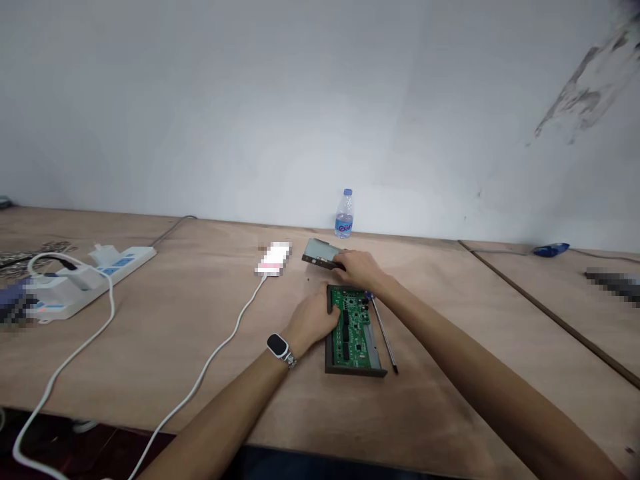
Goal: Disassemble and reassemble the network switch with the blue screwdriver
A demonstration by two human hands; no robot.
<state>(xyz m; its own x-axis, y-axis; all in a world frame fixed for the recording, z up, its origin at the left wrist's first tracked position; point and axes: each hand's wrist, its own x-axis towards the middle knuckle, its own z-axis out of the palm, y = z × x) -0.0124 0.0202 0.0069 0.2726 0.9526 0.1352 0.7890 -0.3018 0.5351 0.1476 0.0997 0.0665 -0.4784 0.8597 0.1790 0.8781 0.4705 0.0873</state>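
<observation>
Green circuit board (356,333) sits in its dark casing (329,355) on the wooden table (240,393), with the left hand (314,316) partly curled around the casing's far left corner, its thumb reaching over the rim. Beyond the casing, the right hand (364,269) has its fingers closed on the right end of a grey panel (320,251), though I cannot tell whether that panel touches the table. Just beside the casing's right side lies a screwdriver (384,333), and a bottle (344,217) stands upright near the wall (250,120).
</observation>
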